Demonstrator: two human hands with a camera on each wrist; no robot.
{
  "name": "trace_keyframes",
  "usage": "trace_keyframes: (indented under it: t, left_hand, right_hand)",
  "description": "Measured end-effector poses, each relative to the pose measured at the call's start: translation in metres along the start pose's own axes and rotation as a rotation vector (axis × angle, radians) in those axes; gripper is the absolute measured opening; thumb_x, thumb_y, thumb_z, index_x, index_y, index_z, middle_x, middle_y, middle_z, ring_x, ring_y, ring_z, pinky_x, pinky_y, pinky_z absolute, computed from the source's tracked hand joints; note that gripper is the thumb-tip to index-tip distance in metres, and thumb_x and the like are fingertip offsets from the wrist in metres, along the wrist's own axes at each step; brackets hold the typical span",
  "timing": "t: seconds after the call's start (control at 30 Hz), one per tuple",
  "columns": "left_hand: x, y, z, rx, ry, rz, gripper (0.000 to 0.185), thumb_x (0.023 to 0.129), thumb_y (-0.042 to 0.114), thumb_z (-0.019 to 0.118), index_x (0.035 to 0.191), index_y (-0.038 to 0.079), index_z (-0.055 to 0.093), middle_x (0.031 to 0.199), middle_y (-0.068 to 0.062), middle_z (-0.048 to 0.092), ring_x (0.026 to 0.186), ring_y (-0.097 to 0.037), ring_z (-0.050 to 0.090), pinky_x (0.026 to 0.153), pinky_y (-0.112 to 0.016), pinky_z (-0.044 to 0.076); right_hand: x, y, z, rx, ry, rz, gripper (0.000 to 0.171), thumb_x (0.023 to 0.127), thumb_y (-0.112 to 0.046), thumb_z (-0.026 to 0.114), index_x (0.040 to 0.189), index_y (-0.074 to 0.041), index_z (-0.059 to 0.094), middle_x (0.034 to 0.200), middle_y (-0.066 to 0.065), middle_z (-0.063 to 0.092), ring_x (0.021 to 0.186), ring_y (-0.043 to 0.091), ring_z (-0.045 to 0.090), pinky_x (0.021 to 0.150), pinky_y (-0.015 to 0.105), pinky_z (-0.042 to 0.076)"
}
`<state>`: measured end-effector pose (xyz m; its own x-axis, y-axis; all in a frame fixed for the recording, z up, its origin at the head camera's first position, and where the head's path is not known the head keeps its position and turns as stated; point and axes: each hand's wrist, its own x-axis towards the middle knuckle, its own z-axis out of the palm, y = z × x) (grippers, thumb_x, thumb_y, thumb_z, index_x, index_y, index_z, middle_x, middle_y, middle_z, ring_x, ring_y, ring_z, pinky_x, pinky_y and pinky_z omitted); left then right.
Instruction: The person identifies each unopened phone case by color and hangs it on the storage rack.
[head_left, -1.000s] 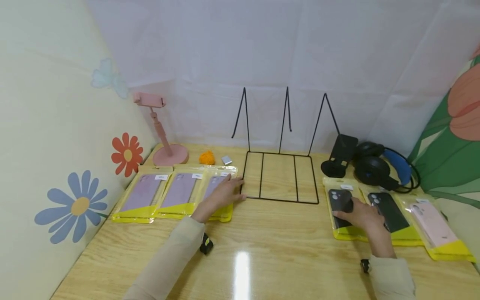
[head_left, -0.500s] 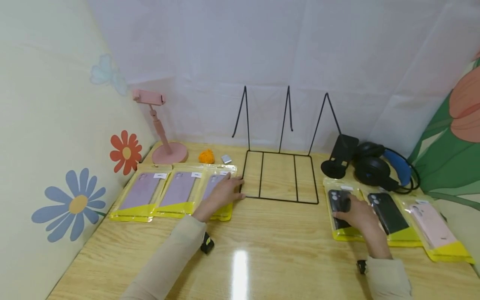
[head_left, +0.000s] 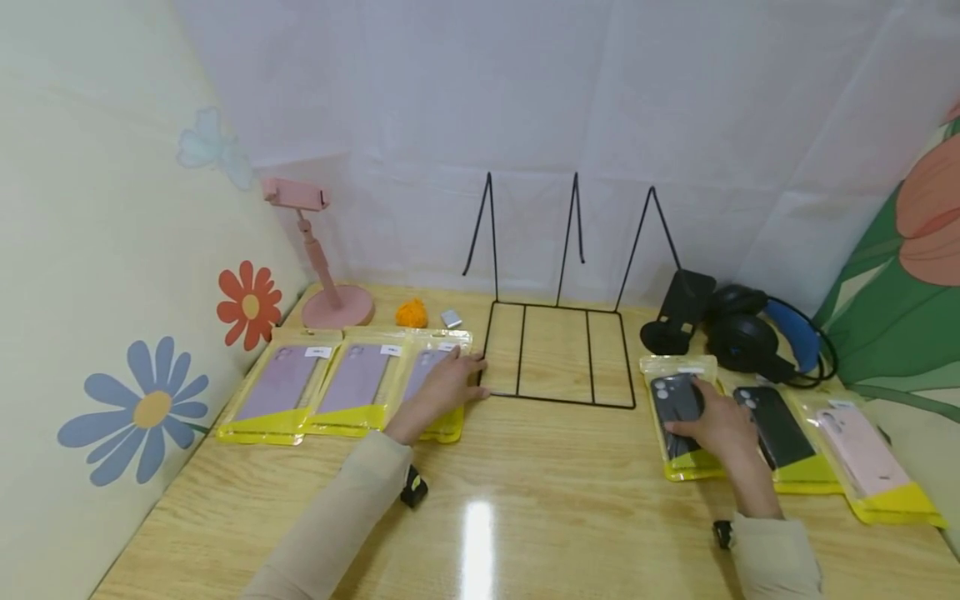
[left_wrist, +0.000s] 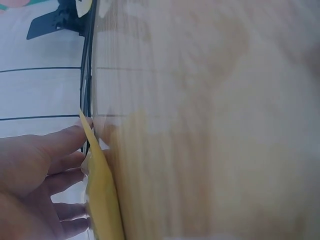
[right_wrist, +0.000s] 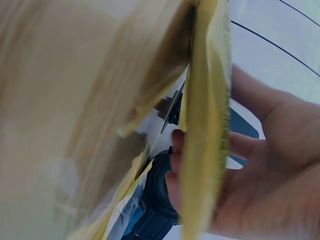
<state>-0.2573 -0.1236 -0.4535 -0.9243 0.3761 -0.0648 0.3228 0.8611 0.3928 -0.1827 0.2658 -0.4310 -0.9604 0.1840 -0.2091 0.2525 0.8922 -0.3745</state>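
In the head view my right hand (head_left: 723, 429) grips a packaged black phone case (head_left: 677, 408), the leftmost of the three packs on the right. The right wrist view has its yellow pouch (right_wrist: 205, 125) edge-on, raised off the table, fingertips showing round its far edge. My left hand (head_left: 441, 390) rests over the rightmost of three packaged purple phone cases (head_left: 422, 367), partly covering it. Seen from the left wrist, the thumb touches the yellow edge (left_wrist: 102, 195) of that pouch and the fingers are loosely extended.
Between the hands stands a black wire rack (head_left: 558, 400). Another black case pack (head_left: 780, 429) and a pink one (head_left: 866, 446) lie to the right, headphones (head_left: 742, 337) and a black stand (head_left: 678, 312) behind. Back left are a pink phone stand (head_left: 337, 307) and an orange ball (head_left: 412, 313).
The black case pack in my right hand has lifted and shifted slightly left, apart from its neighbour, and its top edge shows more. My left hand stays where it was.
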Motion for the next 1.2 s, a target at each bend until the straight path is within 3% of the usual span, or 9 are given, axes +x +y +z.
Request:
trace_keyframes:
  t: [0.27, 0.43, 0.57, 0.73, 0.8, 0.87, 0.97, 1.03, 1.2]
  left_hand:
    - [-0.001, 0.001, 0.0, 0.009, -0.008, -0.007, 0.056, 0.088, 0.029, 0.071, 0.135, 0.004, 0.055, 0.148, -0.012, 0.042, 0.141, -0.043, 0.022, 0.113, -0.052, 0.024]
    - [-0.002, 0.002, 0.0, 0.008, -0.006, -0.019, 0.056, 0.088, 0.03, 0.07, 0.136, 0.005, 0.054, 0.149, -0.011, 0.041, 0.142, -0.042, 0.021, 0.113, -0.051, 0.023]
    - [-0.002, 0.002, -0.001, 0.002, -0.005, -0.022, 0.056, 0.088, 0.03, 0.07, 0.136, 0.006, 0.054, 0.15, -0.01, 0.039, 0.142, -0.041, 0.02, 0.113, -0.052, 0.023]
    - [-0.001, 0.002, -0.002, 0.007, -0.005, -0.018, 0.055, 0.089, 0.029, 0.07, 0.136, 0.005, 0.054, 0.149, -0.011, 0.04, 0.141, -0.042, 0.021, 0.113, -0.052, 0.024]
    - [-0.001, 0.001, -0.002, 0.01, -0.009, -0.018, 0.055, 0.089, 0.03, 0.07, 0.136, 0.006, 0.054, 0.149, -0.011, 0.04, 0.142, -0.041, 0.021, 0.113, -0.052, 0.024]
    - [-0.001, 0.001, -0.002, 0.011, -0.01, -0.017, 0.055, 0.089, 0.03, 0.069, 0.136, 0.006, 0.054, 0.149, -0.01, 0.04, 0.142, -0.041, 0.022, 0.113, -0.052, 0.024]
    - [-0.001, 0.001, -0.002, 0.008, -0.014, -0.019, 0.055, 0.089, 0.031, 0.069, 0.137, 0.006, 0.054, 0.15, -0.01, 0.04, 0.142, -0.041, 0.021, 0.113, -0.052, 0.024]
    - [-0.001, 0.001, -0.002, 0.003, -0.013, -0.02, 0.055, 0.089, 0.03, 0.069, 0.137, 0.006, 0.054, 0.15, -0.01, 0.04, 0.142, -0.04, 0.021, 0.113, -0.052, 0.024]
    - [-0.001, 0.003, -0.003, -0.011, -0.022, -0.029, 0.055, 0.09, 0.03, 0.068, 0.137, 0.007, 0.053, 0.15, -0.009, 0.039, 0.143, -0.039, 0.019, 0.114, -0.051, 0.023]
  right_hand:
    - [-0.003, 0.006, -0.014, 0.144, 0.057, -0.21, 0.052, 0.09, -0.012, 0.067, 0.137, 0.004, 0.049, 0.131, 0.039, 0.046, 0.116, 0.055, 0.045, 0.095, 0.066, 0.034]
    - [-0.005, 0.005, -0.018, 0.285, 0.097, -0.211, 0.046, 0.09, -0.01, 0.067, 0.134, -0.004, 0.056, 0.135, 0.033, 0.047, 0.12, 0.051, 0.045, 0.092, 0.061, 0.041]
    - [-0.007, 0.003, -0.022, 0.404, 0.135, -0.246, 0.044, 0.089, -0.01, 0.068, 0.131, -0.003, 0.059, 0.138, 0.03, 0.046, 0.127, 0.049, 0.04, 0.098, 0.062, 0.037]
    - [-0.009, -0.002, -0.021, 0.499, 0.151, -0.337, 0.042, 0.093, -0.02, 0.066, 0.13, -0.003, 0.06, 0.137, 0.023, 0.052, 0.124, 0.036, 0.046, 0.098, 0.037, 0.044]
    - [-0.01, -0.006, -0.02, 0.539, 0.144, -0.361, 0.043, 0.094, -0.024, 0.065, 0.131, -0.003, 0.06, 0.138, 0.019, 0.052, 0.126, 0.033, 0.045, 0.099, 0.033, 0.042]
    - [-0.012, -0.011, -0.019, 0.581, 0.126, -0.373, 0.046, 0.094, -0.028, 0.064, 0.133, -0.004, 0.058, 0.14, 0.017, 0.05, 0.133, 0.034, 0.04, 0.107, 0.038, 0.037]
    - [-0.016, -0.022, -0.019, 0.649, 0.105, -0.383, 0.049, 0.092, -0.031, 0.066, 0.134, -0.006, 0.057, 0.143, 0.017, 0.047, 0.137, 0.036, 0.034, 0.109, 0.057, 0.027]
    - [-0.02, -0.029, -0.018, 0.669, 0.115, -0.396, 0.049, 0.091, -0.032, 0.067, 0.133, -0.008, 0.059, 0.143, 0.015, 0.048, 0.136, 0.034, 0.035, 0.11, 0.057, 0.026]
    - [-0.031, -0.05, -0.016, 0.705, 0.205, -0.448, 0.042, 0.089, -0.027, 0.071, 0.127, -0.012, 0.065, 0.126, 0.007, 0.06, 0.114, 0.016, 0.051, 0.103, 0.027, 0.04]
